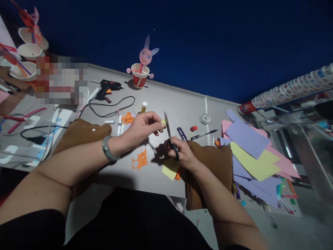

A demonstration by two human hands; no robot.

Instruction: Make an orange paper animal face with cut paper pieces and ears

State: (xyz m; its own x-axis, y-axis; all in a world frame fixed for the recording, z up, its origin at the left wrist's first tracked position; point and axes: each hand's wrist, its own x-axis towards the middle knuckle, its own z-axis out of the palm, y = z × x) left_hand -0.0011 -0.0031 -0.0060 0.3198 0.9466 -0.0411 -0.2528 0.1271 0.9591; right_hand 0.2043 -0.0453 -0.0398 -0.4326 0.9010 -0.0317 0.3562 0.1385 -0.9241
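Note:
Between the thumb and fingers of my left hand [142, 129] is a small piece of yellow paper [163, 123]. My right hand [183, 152] grips a pair of scissors [168, 125] by its dark handles, the blades pointing up beside the yellow piece. Whether the blades touch the paper I cannot tell. Below my hands, an orange paper scrap [140, 159] with cut-out holes lies on the table [153, 177]. A larger yellow sheet [170, 169] rests under my right hand. Brown cloth pads [208, 156] lie beneath both forearms.
A red-and-white paper cup [139, 80] with a pink rabbit figure stands at the back. A black glue gun [108, 88] lies left of it with its cord looped. Coloured paper sheets [248, 139] pile up on the right, near a long stack of paper cups [288, 86].

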